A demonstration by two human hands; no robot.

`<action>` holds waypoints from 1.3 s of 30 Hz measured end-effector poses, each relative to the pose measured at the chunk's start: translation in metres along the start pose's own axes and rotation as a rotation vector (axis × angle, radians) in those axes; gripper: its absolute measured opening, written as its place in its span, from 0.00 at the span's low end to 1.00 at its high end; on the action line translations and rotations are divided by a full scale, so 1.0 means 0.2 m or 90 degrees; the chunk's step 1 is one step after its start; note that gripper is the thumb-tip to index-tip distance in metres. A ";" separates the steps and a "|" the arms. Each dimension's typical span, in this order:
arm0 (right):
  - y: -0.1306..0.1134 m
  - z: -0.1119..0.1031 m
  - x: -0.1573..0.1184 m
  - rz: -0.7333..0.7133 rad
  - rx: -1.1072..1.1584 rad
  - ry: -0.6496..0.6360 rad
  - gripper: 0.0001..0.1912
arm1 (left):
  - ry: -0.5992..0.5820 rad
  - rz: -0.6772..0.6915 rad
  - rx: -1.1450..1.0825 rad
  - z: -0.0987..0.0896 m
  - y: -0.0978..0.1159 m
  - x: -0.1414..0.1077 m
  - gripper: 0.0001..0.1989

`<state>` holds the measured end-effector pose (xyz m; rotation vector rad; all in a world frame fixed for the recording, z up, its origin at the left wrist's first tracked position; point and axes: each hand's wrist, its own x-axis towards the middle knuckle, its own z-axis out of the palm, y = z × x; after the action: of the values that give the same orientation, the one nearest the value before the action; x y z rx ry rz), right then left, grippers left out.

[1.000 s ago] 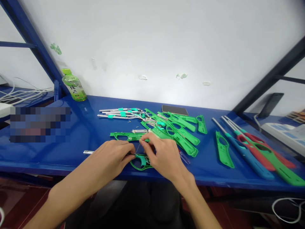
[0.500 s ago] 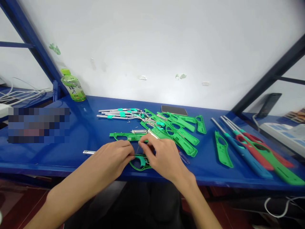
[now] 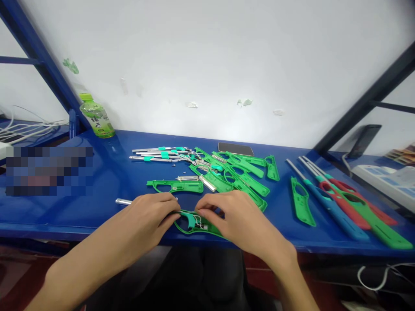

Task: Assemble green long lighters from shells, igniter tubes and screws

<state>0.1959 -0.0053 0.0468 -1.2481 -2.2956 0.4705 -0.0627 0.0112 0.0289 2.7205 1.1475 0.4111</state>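
A green lighter shell [image 3: 214,230] lies near the table's front edge, with a teal trigger [image 3: 191,220] and white wires inside it. My left hand [image 3: 154,216] pinches the shell's front end, beside a metal tube [image 3: 123,201] that sticks out to the left. Thumb and forefinger of my right hand [image 3: 227,214] come together at the shell's upper edge; what they hold, if anything, is too small to make out. Just beyond my hands lie another green half shell [image 3: 184,186] and a silver cylinder [image 3: 207,183].
Several green shells [image 3: 249,183] and metal tubes with teal parts [image 3: 152,154] are spread behind my hands. A phone [image 3: 235,149] lies near the wall. Assembled lighters [image 3: 333,207] are on the right, and a green bottle [image 3: 97,116] stands at the back left.
My right hand has moved down and slightly right, from above the shell to its upper edge. More of the trigger and wires shows. The view has shifted slightly.
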 end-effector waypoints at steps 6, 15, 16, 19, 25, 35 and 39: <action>-0.01 0.01 0.01 0.009 -0.014 0.006 0.07 | 0.035 0.067 0.082 -0.03 0.02 0.03 0.10; 0.05 0.21 -0.09 0.009 -0.005 0.211 0.06 | 0.041 0.083 0.079 -0.01 0.05 0.04 0.11; 0.05 0.23 -0.10 0.000 0.008 0.233 0.06 | 0.037 0.084 0.075 0.00 0.05 0.04 0.10; 0.06 0.26 -0.12 -0.023 0.037 0.264 0.07 | 0.019 0.079 0.075 0.00 0.05 0.02 0.13; 0.06 0.26 -0.12 -0.015 0.043 0.259 0.07 | 0.038 0.085 0.146 0.00 0.14 0.00 0.17; 0.05 0.24 -0.12 -0.021 0.067 0.248 0.06 | 0.100 0.047 0.266 0.06 0.24 -0.02 0.08; 0.03 0.22 -0.10 -0.014 0.069 0.233 0.06 | 0.113 0.043 0.283 0.06 0.27 -0.01 0.04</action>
<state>0.1848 -0.0223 0.0013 -1.1473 -1.9482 0.3225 -0.0234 -0.0276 0.0298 3.1645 1.3304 0.4628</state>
